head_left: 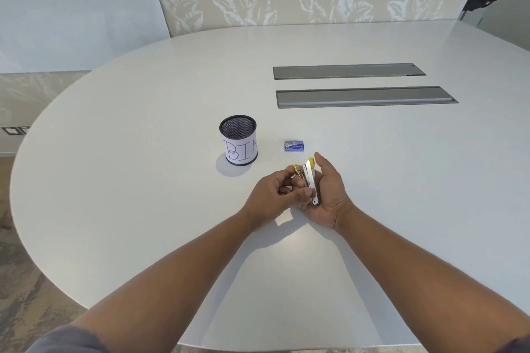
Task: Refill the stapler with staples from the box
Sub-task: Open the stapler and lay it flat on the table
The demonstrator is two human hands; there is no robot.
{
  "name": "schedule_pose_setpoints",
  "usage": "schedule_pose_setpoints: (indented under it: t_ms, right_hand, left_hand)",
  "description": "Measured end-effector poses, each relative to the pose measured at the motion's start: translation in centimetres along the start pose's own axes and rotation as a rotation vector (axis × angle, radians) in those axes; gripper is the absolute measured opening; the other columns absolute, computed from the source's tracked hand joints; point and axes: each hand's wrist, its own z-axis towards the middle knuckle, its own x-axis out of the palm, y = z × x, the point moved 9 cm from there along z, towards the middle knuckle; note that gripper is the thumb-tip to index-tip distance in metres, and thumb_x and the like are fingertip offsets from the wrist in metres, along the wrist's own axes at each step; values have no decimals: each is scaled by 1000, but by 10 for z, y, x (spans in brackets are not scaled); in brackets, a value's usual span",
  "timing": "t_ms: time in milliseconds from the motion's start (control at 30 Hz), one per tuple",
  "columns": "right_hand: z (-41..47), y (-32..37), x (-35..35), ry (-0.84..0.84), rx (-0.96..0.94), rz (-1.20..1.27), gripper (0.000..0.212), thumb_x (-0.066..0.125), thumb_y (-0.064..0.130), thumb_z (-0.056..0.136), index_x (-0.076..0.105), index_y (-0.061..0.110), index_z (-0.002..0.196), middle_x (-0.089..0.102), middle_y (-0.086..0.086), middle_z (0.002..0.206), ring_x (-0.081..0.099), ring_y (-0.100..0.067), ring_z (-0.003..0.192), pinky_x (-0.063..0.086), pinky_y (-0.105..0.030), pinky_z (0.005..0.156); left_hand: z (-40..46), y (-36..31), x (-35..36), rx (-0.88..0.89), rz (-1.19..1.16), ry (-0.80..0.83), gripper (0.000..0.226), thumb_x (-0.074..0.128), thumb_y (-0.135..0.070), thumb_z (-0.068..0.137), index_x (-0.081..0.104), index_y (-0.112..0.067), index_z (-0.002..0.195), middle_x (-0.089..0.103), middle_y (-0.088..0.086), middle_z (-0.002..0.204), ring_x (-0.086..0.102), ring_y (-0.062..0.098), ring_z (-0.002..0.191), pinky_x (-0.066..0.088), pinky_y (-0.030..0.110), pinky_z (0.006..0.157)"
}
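Both hands meet over the white counter [143, 152], sharing one grip on the stapler [310, 183]. The right hand [327, 195] cradles the metal body in its curled palm, fingers closed around it, the yellow tip poking out past the fingertips. The left hand [272, 192] pinches the other yellow-ended part, thumb and fingers shut on it — the stapler is spread open between them. Just beyond the grip lies the small blue box [294, 145] of staples, closed as far as I can tell. Beyond the left hand stands a mesh cup [238, 140] labelled "BIN".
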Motion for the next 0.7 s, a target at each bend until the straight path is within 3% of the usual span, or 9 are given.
schedule_pose_setpoints:
  t_ms: [100,167,233,300,367,467,533,633,700]
  right_hand:
    - [0,1,-5,-59,-47,-120,40,59,49,94,68,11,91,53,-8,71,49,-21,62,36,-26,51]
    - [0,11,-5,-120,-176,-433,32,63,48,94,66,16,87,48,-5,67,40,-14,51,32,-23,43]
    - [-3,24,1,-148,-347,-799,36,69,50,90,65,14,91,49,0,66,39,-12,52,35,-23,46]
    - [-7,34,7,-184,-507,-1119,36,75,50,87,64,17,94,54,7,68,45,-9,59,40,-20,54]
    - [-10,36,9,-214,-589,-1348,32,77,49,85,61,24,95,61,11,72,50,-5,63,42,-18,59]
    - [-11,35,8,-249,-644,-1510,32,74,51,85,62,27,102,65,12,79,58,-8,71,45,-23,65]
    - [-12,35,10,-252,-687,-1551,28,72,45,88,64,26,106,63,15,79,57,-9,72,46,-28,66]
    - [-14,34,14,-250,-738,-1602,21,69,37,92,64,21,105,62,9,79,54,-16,71,46,-33,65]
    - [-15,33,15,-255,-746,-1618,19,67,34,94,64,18,104,64,5,80,55,-19,72,47,-35,67]
  left_hand:
    - [1,0,-2,9,-105,-13,32,76,-17,90,66,-4,117,69,13,94,71,26,83,57,37,90]
    - [3,1,-8,13,-153,-30,27,68,-25,95,66,-6,114,70,19,96,69,29,85,55,40,88]
    - [4,3,-14,-11,-221,-60,40,59,-40,98,64,-3,112,68,21,98,67,31,88,55,43,88]
    - [6,10,-25,-79,-289,-144,50,54,-51,94,64,-9,119,66,18,101,66,26,91,57,35,86]
    - [9,16,-30,-90,-324,-176,40,49,-45,100,65,-16,124,65,18,106,65,25,92,56,32,86]
    - [11,22,-29,-65,-332,-156,30,46,-20,108,63,-10,130,66,27,118,63,37,98,49,48,101]
    - [12,24,-25,-44,-327,-121,31,45,-12,108,60,-5,134,68,28,111,63,39,100,45,54,106]
    - [10,21,-27,-20,-287,-79,30,50,-12,105,62,-9,133,72,25,98,67,35,96,48,52,103]
    - [8,17,-29,-1,-255,-77,27,55,-15,102,67,-14,126,75,20,99,71,30,93,56,42,93]
